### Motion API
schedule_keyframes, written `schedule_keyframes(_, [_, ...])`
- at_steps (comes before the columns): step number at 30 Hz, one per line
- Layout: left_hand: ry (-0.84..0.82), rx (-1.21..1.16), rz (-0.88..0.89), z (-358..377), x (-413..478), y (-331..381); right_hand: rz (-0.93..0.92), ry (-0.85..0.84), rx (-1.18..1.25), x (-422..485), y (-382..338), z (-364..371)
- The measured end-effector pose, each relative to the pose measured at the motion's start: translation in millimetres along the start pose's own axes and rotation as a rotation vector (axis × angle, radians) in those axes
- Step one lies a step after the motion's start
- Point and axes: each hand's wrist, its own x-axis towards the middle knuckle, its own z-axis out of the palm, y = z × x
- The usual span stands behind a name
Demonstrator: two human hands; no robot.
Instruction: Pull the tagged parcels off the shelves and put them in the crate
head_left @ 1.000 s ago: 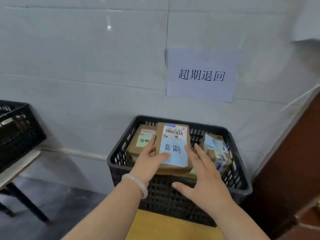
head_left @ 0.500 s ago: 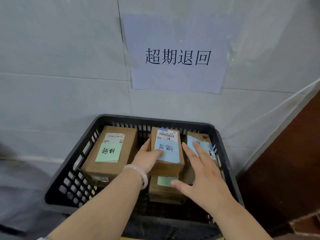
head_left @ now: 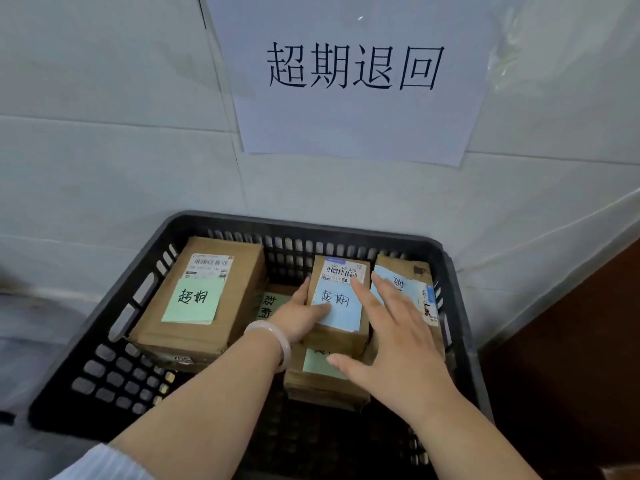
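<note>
Since half a second ago the view has closed in on the black slotted plastic crate and the small brown cardboard parcel with the pale blue tag sits lower, at centre frame. Nearest, the right hand hovers spread and empty; the left hand has its grip closed on the parcel's left side. Perched on another tagged box, it could tip off when released.
</note>
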Motion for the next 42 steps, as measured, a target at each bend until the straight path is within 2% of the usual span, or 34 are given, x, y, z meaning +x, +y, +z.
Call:
schedule_keyframes(3, [0.043,0.066,0.031,-3,-6,2,-0.034,-0.02,-0.043,0,-2,1])
schedule_keyframes(5, [0.105,0.222,0.142,-11,-19,7,-0.055,-0.005,-0.05,1,-7,0])
schedule_keyframes(10, [0.47,0.607,0.54,-64,-88,9,-0.225,0.023,0.013,13,-49,-3])
schedule_keyframes(13, [0.727,0.729,0.563,-101,-144,-13,-0.349,0.005,0.055,17,-94,-1])
schedule_keyframes(21, [1.134,0.913,0.298,-158,-307,-118,-0.768,-0.079,0.133,-51,-229,27])
schedule_keyframes(26, [1.315,0.877,0.107,-168,-427,-205,-0.936,-0.209,0.202,-129,-314,63])
schedule_keyframes(29, [1.403,0.829,-0.051,-162,-510,-260,-1.117,-0.265,0.229,-199,-379,82])
schedule_keyframes(32, [1.529,0.743,-0.232,-143,-596,-314,-1.302,-0.302,0.232,-276,-436,93])
schedule_keyframes(36, [1.657,0.702,-0.459,-96,-705,-378,-1.452,-0.405,0.337,-381,-497,100])
schedule_keyframes(42, [1.843,0.534,-0.78,-9,-822,-446,-1.764,-0.567,0.364,-522,-551,106])
